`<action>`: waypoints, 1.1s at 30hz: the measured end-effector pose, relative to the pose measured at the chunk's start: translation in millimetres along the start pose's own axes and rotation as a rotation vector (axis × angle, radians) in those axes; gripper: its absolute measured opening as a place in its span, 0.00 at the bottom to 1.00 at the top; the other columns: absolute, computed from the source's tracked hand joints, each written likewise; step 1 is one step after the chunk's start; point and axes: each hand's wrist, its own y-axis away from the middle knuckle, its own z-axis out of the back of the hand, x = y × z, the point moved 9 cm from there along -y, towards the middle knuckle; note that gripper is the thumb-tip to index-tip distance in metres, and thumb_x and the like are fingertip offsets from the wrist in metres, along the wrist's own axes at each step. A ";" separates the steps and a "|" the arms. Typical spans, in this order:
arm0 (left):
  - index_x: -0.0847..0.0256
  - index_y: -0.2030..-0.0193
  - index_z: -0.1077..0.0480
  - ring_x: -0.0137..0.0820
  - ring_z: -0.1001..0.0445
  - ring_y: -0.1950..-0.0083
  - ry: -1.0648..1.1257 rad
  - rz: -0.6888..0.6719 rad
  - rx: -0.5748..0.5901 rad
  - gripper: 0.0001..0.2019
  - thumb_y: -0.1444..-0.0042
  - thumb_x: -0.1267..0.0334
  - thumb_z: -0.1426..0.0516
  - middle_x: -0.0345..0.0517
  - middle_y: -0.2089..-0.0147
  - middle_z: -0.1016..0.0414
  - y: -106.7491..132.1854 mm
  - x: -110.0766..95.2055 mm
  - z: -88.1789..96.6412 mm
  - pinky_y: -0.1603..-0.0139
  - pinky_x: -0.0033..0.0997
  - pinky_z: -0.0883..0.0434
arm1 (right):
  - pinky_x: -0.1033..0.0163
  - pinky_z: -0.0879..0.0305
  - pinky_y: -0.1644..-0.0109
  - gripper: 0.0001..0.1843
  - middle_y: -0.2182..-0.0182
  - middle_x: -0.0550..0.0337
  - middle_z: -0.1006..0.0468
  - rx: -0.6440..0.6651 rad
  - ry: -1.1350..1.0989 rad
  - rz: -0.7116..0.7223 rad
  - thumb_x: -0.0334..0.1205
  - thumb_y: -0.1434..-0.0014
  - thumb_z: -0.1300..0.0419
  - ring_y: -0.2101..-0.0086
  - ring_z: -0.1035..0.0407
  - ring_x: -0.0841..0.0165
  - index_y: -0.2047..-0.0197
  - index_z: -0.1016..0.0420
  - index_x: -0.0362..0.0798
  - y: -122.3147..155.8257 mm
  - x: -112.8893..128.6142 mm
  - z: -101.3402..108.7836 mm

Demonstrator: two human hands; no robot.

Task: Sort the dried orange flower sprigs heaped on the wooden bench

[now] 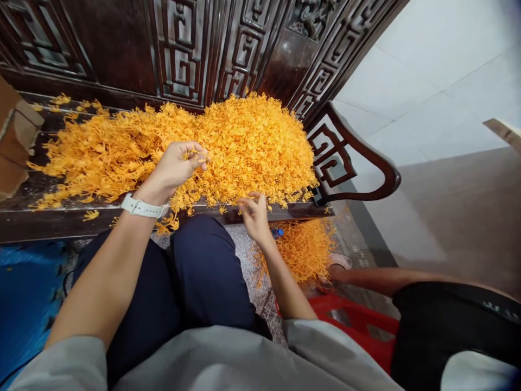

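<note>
A large heap of small orange plastic pieces with branching, claw-like tips (260,141) covers the seat of a dark carved wooden bench (73,224). My left hand (181,163), with a pale watch (143,207) on its wrist, is over the front middle of the heap. Its thumb and fingers pinch a thin orange plastic piece (191,155). Lower and to the right, my right hand (255,217) is at the heap's front edge, its fingertips drawn together. Whatever may be between those fingertips is too small to make out.
A cardboard box (16,141) stands at the bench's left end, a curved armrest (366,187) at its right. Thin orange pieces (305,250) pile on the floor beside a blue-capped bottle (278,233). Another person's leg (370,276) and a red stool (358,320) are at right.
</note>
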 end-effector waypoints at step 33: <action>0.62 0.71 0.25 0.22 0.42 0.76 0.126 0.070 -0.082 0.27 0.56 0.38 0.27 0.46 0.68 0.23 7.1 -2.0 19.6 0.77 0.24 0.46 | 0.35 0.36 0.29 0.32 0.32 0.45 0.34 -0.321 0.097 0.323 0.56 0.39 0.30 0.33 0.37 0.49 0.36 0.26 0.53 -155.2 143.4 107.0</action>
